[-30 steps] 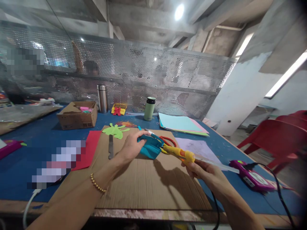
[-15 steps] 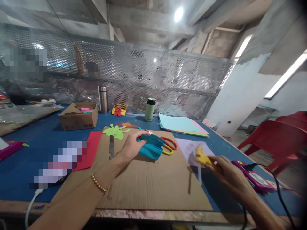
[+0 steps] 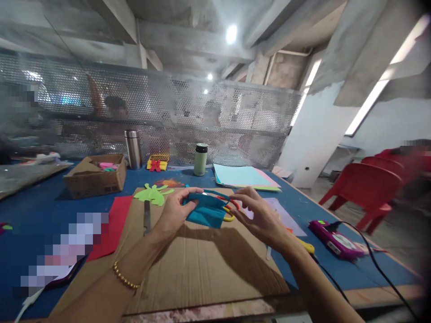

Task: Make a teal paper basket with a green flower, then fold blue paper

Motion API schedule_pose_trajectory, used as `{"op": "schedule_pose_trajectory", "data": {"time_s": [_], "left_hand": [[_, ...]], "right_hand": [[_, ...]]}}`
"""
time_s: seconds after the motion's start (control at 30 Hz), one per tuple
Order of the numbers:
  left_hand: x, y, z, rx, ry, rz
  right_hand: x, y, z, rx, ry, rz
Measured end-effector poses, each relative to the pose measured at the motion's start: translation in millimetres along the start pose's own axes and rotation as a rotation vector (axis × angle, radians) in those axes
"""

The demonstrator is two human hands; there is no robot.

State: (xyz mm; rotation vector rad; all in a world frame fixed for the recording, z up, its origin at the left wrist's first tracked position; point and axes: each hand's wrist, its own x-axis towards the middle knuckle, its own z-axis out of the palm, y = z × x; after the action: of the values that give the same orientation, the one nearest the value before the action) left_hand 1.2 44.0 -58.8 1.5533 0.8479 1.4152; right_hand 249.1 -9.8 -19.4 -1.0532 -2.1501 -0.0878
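Note:
A small blue paper bag (image 3: 206,216) with a strip handle is held above the cardboard sheet (image 3: 188,282). Its left end is pinched between the thumb and fingers of my left hand (image 3: 175,208). My right hand (image 3: 257,211) has its fingers closed at the right end of the strip, by the bag's top edge. Scissors (image 3: 230,219) with red and yellow handles lie behind the bag, partly hidden. A yellow glue gun (image 3: 305,246) rests on the table to the right, mostly covered by my right forearm.
Green paper cutouts (image 3: 153,194) and a dark metal strip (image 3: 147,219) lie on the cardboard's left side, near red paper (image 3: 112,229). Further back stand a cardboard box (image 3: 97,179), a steel flask (image 3: 134,150) and a green tumbler (image 3: 200,160). A corded purple device (image 3: 336,242) sits right.
My right hand has put the glue gun down at the right and moved left to the blue paper bag. My left hand still holds the bag. The head view has shifted slightly.

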Motion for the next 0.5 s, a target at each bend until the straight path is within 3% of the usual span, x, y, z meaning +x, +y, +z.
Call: {"op": "schedule_pose_trajectory", "data": {"time_s": [0.13, 0.5], "left_hand": [[-0.9, 3.0, -0.4, 0.032, -0.004, 0.015], [-6.6, 11.6, 5.6, -0.003, -0.043, -0.006]], "right_hand": [[10.9, 0.3, 15.5, 0.028, -0.044, 0.022], [9.8, 4.0, 24.1, 0.143, -0.070, 0.185]]}}
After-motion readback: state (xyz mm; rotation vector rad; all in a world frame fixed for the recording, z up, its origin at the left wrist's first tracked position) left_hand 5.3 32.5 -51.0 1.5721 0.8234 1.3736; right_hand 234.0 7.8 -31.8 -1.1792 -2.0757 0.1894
